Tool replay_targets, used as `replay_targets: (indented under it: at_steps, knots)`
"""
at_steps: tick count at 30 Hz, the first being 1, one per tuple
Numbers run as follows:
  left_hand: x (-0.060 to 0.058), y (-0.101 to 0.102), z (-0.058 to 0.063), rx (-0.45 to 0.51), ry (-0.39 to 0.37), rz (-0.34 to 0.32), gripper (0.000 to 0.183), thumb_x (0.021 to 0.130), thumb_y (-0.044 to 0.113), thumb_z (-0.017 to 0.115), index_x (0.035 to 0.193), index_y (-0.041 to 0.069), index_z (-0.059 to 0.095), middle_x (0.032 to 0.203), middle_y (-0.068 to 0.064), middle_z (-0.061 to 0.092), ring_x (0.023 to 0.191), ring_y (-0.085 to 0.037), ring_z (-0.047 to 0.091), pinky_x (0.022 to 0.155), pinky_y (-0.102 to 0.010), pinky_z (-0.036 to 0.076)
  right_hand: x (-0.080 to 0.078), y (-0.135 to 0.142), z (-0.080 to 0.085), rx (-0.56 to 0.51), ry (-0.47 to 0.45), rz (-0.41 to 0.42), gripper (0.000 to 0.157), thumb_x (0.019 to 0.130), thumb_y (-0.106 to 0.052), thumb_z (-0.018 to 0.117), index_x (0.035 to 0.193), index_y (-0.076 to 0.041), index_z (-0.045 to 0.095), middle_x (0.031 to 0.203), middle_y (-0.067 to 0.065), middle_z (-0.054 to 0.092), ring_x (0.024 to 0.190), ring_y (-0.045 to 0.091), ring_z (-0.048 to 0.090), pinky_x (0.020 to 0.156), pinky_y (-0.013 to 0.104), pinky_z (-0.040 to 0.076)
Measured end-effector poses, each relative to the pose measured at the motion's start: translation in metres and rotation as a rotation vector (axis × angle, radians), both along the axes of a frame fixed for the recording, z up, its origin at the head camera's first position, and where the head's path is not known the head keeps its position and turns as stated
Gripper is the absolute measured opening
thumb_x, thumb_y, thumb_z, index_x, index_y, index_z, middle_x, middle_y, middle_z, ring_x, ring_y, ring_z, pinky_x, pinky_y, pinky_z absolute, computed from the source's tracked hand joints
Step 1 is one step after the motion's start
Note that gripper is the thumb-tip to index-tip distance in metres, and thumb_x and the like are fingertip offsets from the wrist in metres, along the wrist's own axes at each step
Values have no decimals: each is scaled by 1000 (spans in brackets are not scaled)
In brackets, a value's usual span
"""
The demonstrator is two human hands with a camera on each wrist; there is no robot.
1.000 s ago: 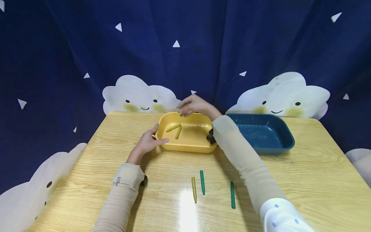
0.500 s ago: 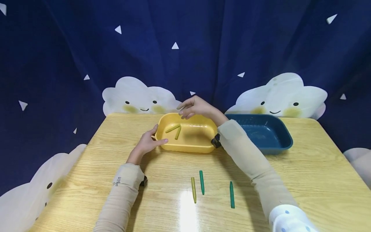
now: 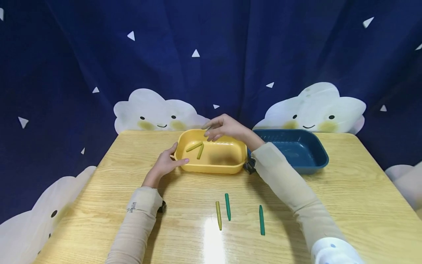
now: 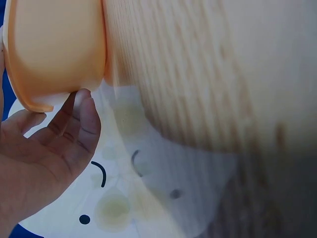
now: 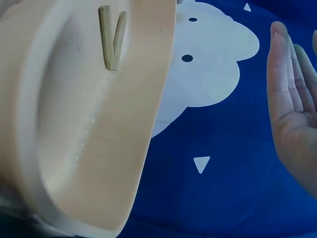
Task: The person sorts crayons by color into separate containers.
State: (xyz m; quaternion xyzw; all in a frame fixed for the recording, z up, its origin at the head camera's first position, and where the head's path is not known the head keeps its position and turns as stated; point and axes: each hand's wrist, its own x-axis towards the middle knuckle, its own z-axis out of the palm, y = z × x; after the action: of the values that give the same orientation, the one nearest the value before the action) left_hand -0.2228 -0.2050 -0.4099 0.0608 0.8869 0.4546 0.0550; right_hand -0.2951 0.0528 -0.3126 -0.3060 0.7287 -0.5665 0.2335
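Observation:
A yellow plastic tub (image 3: 230,169) stands near the table's back edge. Two yellow crayons (image 3: 194,147) lie in its left part, one end of each close together. My left hand (image 3: 167,161) grips the tub's left end, thumb over the rim; in the left wrist view its fingers (image 4: 89,124) curve up against the outside below the lip. Above the tub's back rim hovers my right hand (image 3: 227,128). The right wrist view shows this hand's fingers (image 5: 280,64) nearly straight beside the tub, and nothing shows in its palm.
A dark blue tub (image 3: 296,148) stands right of the yellow one, partly behind the right forearm. Nearer on the wooden table (image 3: 184,234) lie a yellow crayon (image 3: 218,215) and two green crayons (image 3: 228,207). A navy curtain (image 3: 230,55) with clouds hangs behind.
The right hand has drifted slightly right and down over the tub's back rim, and its forearm has swung right. The left hand keeps its grip; the crayons stay put.

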Motion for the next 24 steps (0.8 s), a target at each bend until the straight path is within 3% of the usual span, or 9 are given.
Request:
replay_targets:
  at_steps: [7, 24]
  knots:
    - [-1, 0, 0, 1, -3, -5, 93, 80, 34, 70, 145, 0, 13, 130, -23, 44, 102, -31, 52, 80, -38, 46, 10, 9, -4, 12, 6, 22, 32, 85, -2, 62, 115, 9, 58, 96, 21, 65, 81, 28, 65, 73, 39, 52]
    - [0, 0, -1, 29, -14, -6, 93, 80, 33, 71, 145, 1, 12, 123, -23, 48, 91, -28, 57, 81, -38, 47, 27, 28, -25, 100, 67, 89, 35, 86, -7, 61, 118, 8, 56, 95, 16, 66, 81, 27, 65, 73, 38, 52]
